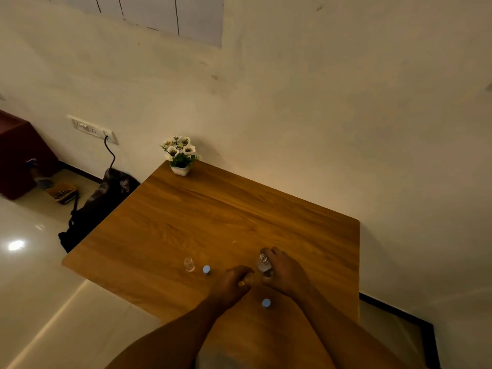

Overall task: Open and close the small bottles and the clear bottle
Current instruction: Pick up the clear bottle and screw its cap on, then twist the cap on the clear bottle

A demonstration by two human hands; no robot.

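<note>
— Which step do I have now?

— I judge the clear bottle [264, 263]. My right hand [283, 271] is curled around it, near the table's [213, 209] front edge. My left hand [231, 282] pinches something small and golden beside it, perhaps its cap; I cannot tell.

— And next?

— Bring both together, turn gently. Two small bottles [206, 269] with pale caps wait near the hands.

— The room?

— Wooden table against a cream wall, a flower pot [180, 169] in the corner.
</note>
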